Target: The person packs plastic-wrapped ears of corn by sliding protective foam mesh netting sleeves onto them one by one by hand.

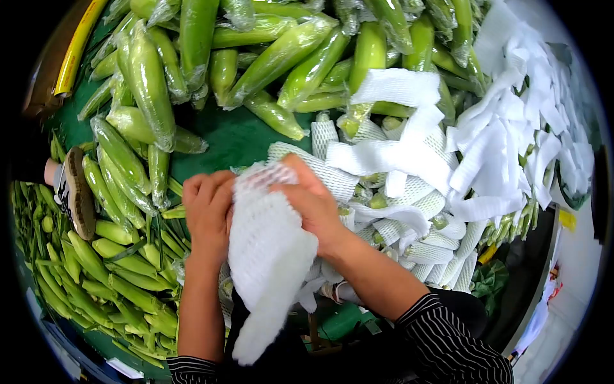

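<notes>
In the middle of the view a white foam net sleeve (pixel 265 233) hangs between my hands, its long loose end drooping toward me. My left hand (pixel 210 208) is closed on its left side. My right hand (pixel 314 206) grips the sleeve's upper right, fingers curled over the top. Whether an ear of corn is inside the sleeve, I cannot tell. Just beyond my right hand lie ears of corn in foam nets (pixel 323 176). Farther off, a large heap of film-wrapped corn (pixel 281 57) covers the green table (pixel 220 142).
A heap of flat white foam nets (pixel 495 150) spreads on the right. Unwrapped green corn ears (pixel 137 288) are piled at lower left. Someone's shoe (pixel 78 192) stands beside that pile. A yellow bar (pixel 77 48) runs along the upper left.
</notes>
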Motion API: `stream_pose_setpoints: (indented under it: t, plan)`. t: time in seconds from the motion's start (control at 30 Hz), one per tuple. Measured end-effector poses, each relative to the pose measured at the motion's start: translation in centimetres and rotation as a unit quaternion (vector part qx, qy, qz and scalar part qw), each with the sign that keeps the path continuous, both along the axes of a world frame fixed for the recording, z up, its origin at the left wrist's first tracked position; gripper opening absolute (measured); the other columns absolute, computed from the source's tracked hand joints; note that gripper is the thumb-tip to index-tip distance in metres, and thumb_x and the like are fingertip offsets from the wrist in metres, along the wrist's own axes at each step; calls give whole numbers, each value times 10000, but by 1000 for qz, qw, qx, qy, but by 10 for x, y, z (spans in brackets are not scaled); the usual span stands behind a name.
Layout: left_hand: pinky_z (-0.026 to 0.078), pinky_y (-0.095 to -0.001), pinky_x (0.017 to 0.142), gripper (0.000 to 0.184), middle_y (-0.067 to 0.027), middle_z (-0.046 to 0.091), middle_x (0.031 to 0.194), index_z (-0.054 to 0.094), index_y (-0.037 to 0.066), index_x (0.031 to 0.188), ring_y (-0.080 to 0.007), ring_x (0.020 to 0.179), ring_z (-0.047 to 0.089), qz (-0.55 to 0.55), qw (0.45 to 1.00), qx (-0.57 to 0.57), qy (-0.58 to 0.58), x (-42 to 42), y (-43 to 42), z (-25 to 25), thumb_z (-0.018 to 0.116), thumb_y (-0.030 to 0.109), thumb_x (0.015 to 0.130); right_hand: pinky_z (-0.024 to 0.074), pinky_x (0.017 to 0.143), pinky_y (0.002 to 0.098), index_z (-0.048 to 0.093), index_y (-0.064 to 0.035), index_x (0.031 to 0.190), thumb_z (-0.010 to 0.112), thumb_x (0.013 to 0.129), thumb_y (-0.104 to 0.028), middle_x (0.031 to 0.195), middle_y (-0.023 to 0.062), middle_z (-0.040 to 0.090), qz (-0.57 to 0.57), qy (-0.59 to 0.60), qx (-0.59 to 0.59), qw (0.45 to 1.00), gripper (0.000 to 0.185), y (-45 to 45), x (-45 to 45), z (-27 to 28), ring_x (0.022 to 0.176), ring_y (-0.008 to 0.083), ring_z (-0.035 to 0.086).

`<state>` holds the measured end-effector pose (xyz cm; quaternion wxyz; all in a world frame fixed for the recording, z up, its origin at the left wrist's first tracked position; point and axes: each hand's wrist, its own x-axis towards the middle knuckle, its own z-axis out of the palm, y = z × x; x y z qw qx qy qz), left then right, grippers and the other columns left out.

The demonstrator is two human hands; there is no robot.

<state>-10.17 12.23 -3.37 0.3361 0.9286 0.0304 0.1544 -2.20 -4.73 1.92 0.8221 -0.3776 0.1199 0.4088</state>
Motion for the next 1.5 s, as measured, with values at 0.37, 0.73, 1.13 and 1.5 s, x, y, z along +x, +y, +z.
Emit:
stream_pose_setpoints:
  t: [0.37,0.73,1.13,1.5]
  plan:
    - [407,-414,1094,463,-153,550,1413,518,-10,1385,-284,1315,515,80,668,-736,72,-42,-29,1,561,237,997,548,915,349,541,-32,1332,575,1024,-205,1202,96,649,39,60,9,997,355,19,1,-68,1041,173,658]
    - [566,-388,819,337,-152,668,1226,552,45,1332,-256,982,681,337,632,-662,222,-77,-9,-109,511,189,1031,497,779,254,649,-18,1122,550,1051,-177,971,28,673,115,-30,-242,963,200,30,-26,-162,866,96,612]
    - [529,-381,932,165,-77,674,1120,576,79,1154,-198,1036,647,385,678,-619,96,-59,4,-93,573,130,997,495,811,313,638,-44,1145,501,1069,-240,988,66,679,47,-19,-192,980,250,65,-66,-189,875,165,611]
    - [472,-410,1027,386,-96,647,1269,574,80,1285,-264,1177,601,393,618,-676,83,-113,40,-147,551,357,1018,527,786,448,633,-93,1132,534,1035,-266,973,200,706,250,-387,-394,796,222,89,-63,-191,913,427,673]
